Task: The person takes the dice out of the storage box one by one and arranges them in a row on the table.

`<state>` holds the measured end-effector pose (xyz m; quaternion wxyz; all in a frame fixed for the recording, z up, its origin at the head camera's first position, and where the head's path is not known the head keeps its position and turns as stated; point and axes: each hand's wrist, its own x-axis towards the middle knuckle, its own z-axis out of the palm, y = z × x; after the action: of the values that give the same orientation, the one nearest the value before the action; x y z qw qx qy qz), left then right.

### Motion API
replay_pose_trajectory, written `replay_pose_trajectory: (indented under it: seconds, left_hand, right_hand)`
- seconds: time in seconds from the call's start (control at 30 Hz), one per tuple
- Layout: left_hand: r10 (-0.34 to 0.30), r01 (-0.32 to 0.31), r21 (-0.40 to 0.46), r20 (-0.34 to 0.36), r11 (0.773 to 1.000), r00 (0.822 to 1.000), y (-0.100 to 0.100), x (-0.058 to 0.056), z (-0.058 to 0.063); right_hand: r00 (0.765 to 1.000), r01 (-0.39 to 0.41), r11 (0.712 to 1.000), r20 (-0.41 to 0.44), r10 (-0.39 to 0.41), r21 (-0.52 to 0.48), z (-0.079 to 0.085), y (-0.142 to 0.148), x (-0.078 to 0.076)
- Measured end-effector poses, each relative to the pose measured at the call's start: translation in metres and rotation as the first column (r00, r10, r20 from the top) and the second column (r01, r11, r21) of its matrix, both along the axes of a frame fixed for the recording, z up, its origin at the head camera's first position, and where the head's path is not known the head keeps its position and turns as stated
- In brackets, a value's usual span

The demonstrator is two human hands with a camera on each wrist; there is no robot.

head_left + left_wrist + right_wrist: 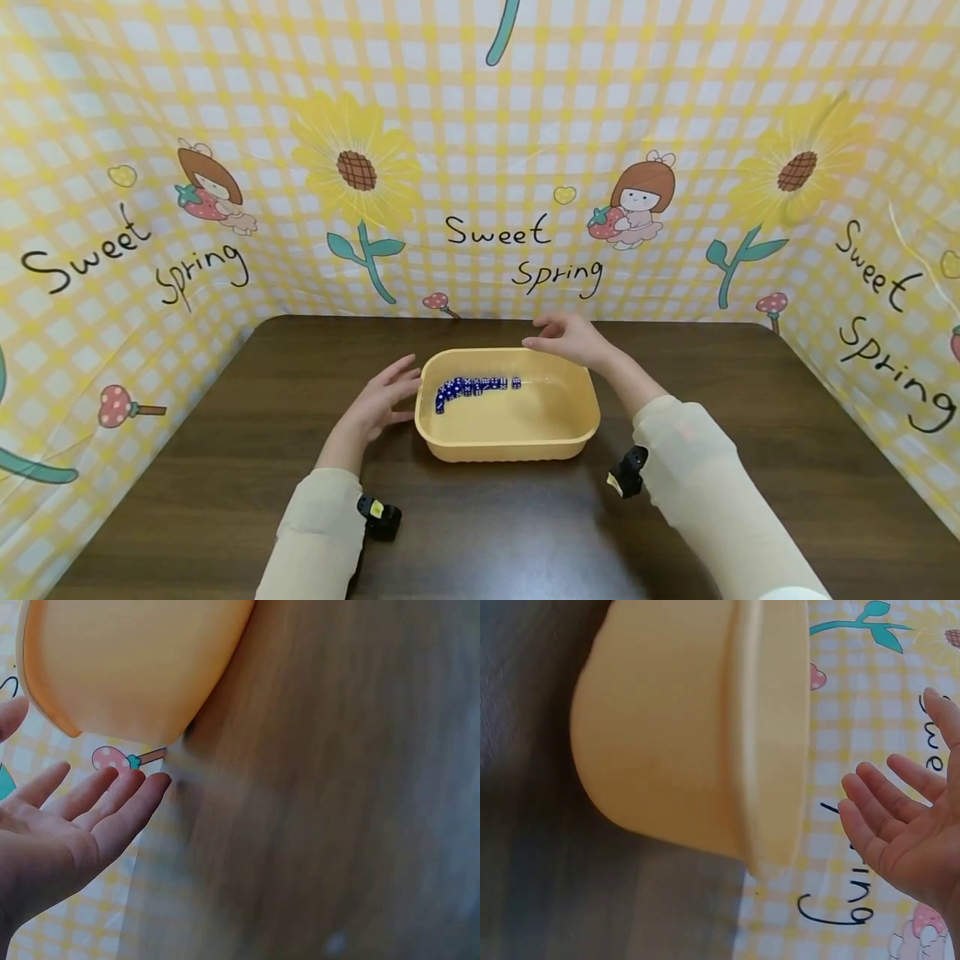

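A yellow plastic basin (506, 452) stands on the table, and several blue dice (457, 387) with white pips lie inside it. They form a curved row along its left and back, with one die (516, 383) slightly apart at the row's right end. Beside the basin's left wall is my left hand (375, 407), its fingers spread and loosely bent close to the rim. My right hand (573, 337) hovers over the back right rim, holding nothing. In the right wrist view its fingers (877, 825) are relaxed and apart, away from the basin wall (660, 727).
The dark wooden table (480, 533) reaches back to a yellow checked cloth (480, 167) with flower prints, which also hangs at both sides. Small black cameras (628, 472) are strapped at both wrists over the cream sleeves (705, 467).
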<state>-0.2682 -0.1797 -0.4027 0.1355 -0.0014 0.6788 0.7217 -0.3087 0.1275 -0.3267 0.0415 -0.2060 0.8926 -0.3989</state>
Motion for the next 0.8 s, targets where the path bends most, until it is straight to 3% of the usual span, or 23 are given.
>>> replay_pose_trajectory:
  seconds: [0.17, 0.37, 0.57, 0.8]
  left_hand:
    - [-0.017, 0.016, 0.018, 0.009, 1.0, 1.0, 0.003, 0.0, -0.003]
    - [-0.038, 0.036, 0.042, 0.034, 0.998, 0.999, 0.003, -0.001, -0.007]
    - [-0.029, 0.024, 0.078, 0.058, 0.997, 0.998, 0.003, 0.001, -0.009]
    - [-0.026, 0.018, 0.132, 0.054, 0.991, 0.998, 0.005, 0.004, -0.012]
  right_hand:
    - [0.997, 0.002, 1.0, 0.078, -0.003, 0.004, -0.011, -0.006, 0.0]
    - [0.98, -0.031, 0.996, 0.193, 0.046, -0.08, -0.024, -0.012, 0.002]
    - [0.967, -0.051, 0.991, 0.241, 0.079, -0.12, -0.036, -0.016, 0.003]
    - [0.952, -0.021, 0.994, 0.3, 0.053, -0.109, -0.049, -0.022, 0.001]
